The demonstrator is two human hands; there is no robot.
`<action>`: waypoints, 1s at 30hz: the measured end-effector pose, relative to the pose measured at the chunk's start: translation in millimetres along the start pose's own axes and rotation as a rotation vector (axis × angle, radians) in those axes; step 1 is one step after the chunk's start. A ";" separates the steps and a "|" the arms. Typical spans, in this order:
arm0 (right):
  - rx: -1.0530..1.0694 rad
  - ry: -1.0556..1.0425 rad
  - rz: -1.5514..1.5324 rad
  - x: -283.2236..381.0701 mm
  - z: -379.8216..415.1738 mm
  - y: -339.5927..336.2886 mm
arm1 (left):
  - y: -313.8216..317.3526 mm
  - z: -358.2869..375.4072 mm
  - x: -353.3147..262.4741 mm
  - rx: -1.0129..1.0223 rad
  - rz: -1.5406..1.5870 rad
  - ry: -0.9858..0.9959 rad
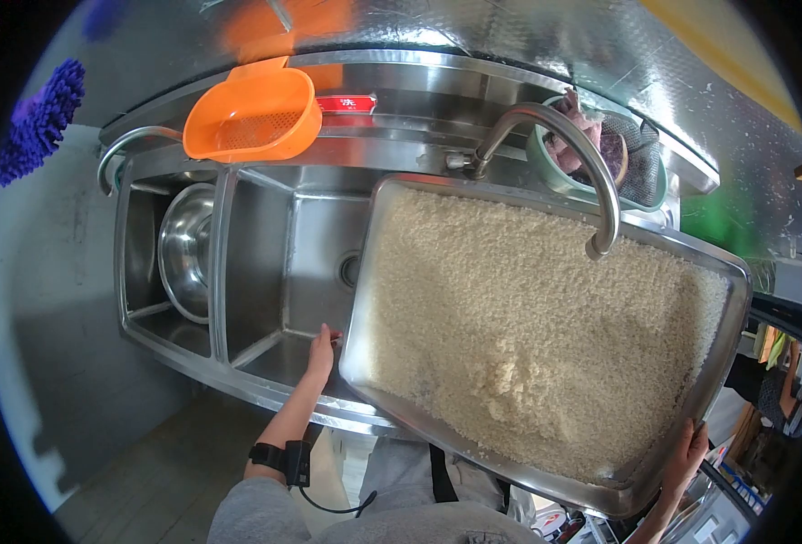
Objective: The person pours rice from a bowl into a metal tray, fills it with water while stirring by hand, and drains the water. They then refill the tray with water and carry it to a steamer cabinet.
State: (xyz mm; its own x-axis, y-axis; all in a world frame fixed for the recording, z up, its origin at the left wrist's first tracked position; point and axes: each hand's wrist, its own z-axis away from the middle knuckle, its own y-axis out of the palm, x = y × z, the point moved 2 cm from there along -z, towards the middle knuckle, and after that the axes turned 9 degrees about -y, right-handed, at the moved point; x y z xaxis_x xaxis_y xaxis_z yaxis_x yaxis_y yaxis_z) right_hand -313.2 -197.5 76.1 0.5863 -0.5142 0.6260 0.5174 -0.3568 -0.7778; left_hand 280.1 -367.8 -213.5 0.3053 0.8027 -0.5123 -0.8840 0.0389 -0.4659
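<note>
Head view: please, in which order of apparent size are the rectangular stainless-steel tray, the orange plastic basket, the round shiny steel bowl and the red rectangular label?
1. Steel tray
2. Orange basket
3. Steel bowl, partly hidden by the sink divider
4. Red label

A plain grey wall [48, 272] stood at the left, above a dull, brownish-grey floor [147, 462]. Shiny metal sheeting [437, 27] backed a steel sink unit [265, 385], catching white glare and blurred orange and green reflections. A fuzzy purple item [43, 122] showed at the upper left. Clutter [750, 453] crowded the far right, too small to make out fully.
</note>
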 end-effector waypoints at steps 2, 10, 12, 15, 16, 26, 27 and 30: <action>-0.004 0.003 0.003 -0.1 0.6 1.2 | 1.4 -9.0 4.7 -0.027 -0.048 0.022; -0.015 0.002 0.032 -0.2 1.3 1.0 | 11.5 -3.6 5.5 0.028 -0.008 -0.050; -0.024 0.008 0.030 -0.6 2.0 0.8 | 10.8 -6.2 11.8 0.068 -0.006 -0.078; 0.000 0.012 0.021 -6.7 3.2 -2.9 | 13.1 -4.1 15.5 0.209 0.100 -0.177; 0.002 0.013 0.020 -6.9 2.3 -3.1 | 15.8 2.8 11.7 0.276 0.156 -0.221; -0.076 -0.018 0.039 4.3 7.1 0.6 | 31.5 28.3 -19.4 0.508 0.329 -0.372; -0.061 -0.019 0.036 5.1 7.3 0.7 | 31.0 27.1 -18.9 0.507 0.328 -0.372; -0.108 -0.045 0.045 5.9 8.3 3.4 | 30.6 27.5 -20.6 0.579 0.357 -0.375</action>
State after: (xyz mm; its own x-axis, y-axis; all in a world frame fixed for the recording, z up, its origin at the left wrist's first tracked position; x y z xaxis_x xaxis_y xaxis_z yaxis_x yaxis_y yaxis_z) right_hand -302.8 -195.3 77.6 0.6359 -0.4973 0.5902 0.4210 -0.4175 -0.8053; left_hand 237.1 -366.8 -197.4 -0.0819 0.9688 -0.2340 -0.9819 -0.0381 0.1857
